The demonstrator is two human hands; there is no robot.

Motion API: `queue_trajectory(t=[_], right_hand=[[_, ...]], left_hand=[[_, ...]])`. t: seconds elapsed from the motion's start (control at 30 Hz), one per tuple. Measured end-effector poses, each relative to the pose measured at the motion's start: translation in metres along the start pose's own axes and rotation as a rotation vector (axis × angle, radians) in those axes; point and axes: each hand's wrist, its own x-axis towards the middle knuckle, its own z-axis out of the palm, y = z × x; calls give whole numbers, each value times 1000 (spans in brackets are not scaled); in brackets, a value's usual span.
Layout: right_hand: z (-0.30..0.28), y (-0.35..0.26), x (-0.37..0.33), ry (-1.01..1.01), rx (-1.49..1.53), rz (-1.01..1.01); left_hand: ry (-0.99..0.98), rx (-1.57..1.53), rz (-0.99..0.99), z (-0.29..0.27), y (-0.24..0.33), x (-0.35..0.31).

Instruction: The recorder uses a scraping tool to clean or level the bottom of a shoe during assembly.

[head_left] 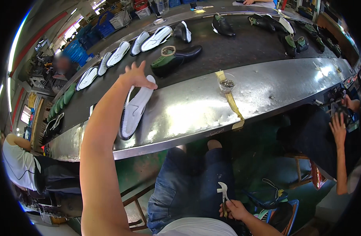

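My left hand (pixel 136 75) reaches over the near edge of the dark belt with its fingers spread. Its thumb lies at the narrow end of a shoe (pixel 135 112) that rests white bottom up on the metal ledge; whether they touch, I cannot tell. Just beyond the fingers stands a black and green shoe (pixel 174 59) with a tan lining. Low over my lap, my right hand (pixel 236 210) is closed around the handles of metal pincers (pixel 223 188) with a hammer-like head, which points up and away from me.
Several white-bottomed shoes (pixel 157 38) line the belt's far side (pixel 212 51). Black and green shoes (pixel 289 44) stand farther right. A clear cup of small metal bits (pixel 227 83) sits by yellow tape (pixel 233 104) on the ledge (pixel 188 108). Co-workers sit left and right (pixel 338 129).
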Motion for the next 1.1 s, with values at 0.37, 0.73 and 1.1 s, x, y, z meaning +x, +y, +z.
queue_trajectory(t=[0.37,0.73,1.1], right_hand=[[6,16,-2,-12,-13,-29],[-3,11,9,-72,-34,32],[-6,6,7,-93,48,50]], left_hand=[[-759,-1308,-334,7,-51,-15],[-467,-547,-129,19,-63,-11],[-432,-467,-296,90,-92,52]])
